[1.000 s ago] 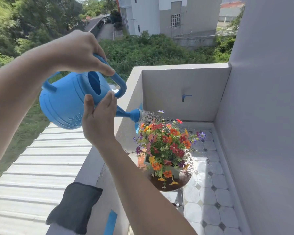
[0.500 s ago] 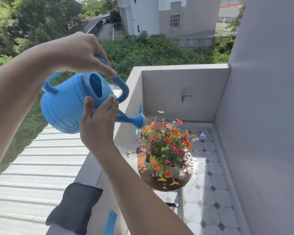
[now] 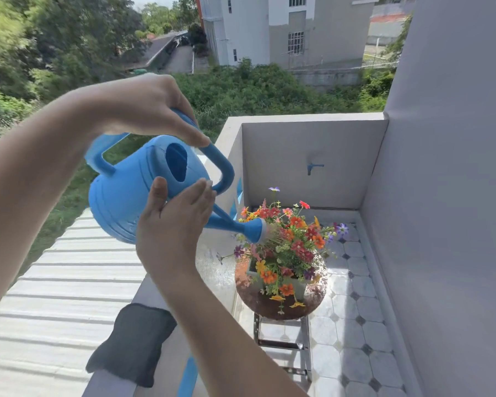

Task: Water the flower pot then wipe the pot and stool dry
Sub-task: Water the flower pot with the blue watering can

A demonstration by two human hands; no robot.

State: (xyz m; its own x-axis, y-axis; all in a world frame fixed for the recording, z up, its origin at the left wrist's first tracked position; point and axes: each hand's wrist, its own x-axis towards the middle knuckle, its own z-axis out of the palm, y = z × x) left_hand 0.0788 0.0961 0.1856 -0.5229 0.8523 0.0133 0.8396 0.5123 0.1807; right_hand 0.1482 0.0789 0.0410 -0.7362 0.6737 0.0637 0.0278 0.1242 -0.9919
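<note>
Head view: left hand (image 3: 143, 107) has its grip closed over the top handle of a blue watering can (image 3: 138, 193), fingers wrapped round the bar and thumb pressed on its front. Right hand (image 3: 172, 224) is flat and open against the can's near side, fingers straight, clasping nothing. The can is tilted forward, its rose (image 3: 254, 230) low over the blooms and touching or just above them, with fine streams of water leaving it. The flower pot (image 3: 295, 285), pale and square-sided beneath orange, red and purple flowers (image 3: 292, 239), stands on a round brown stool (image 3: 269, 306) with metal legs, on a tiled balcony floor (image 3: 355, 325). A dark grey cloth (image 3: 132, 345) lies draped on the parapet ledge (image 3: 229, 130) near the right forearm. A blue tap (image 3: 312, 167) sticks out of the back wall.
</note>
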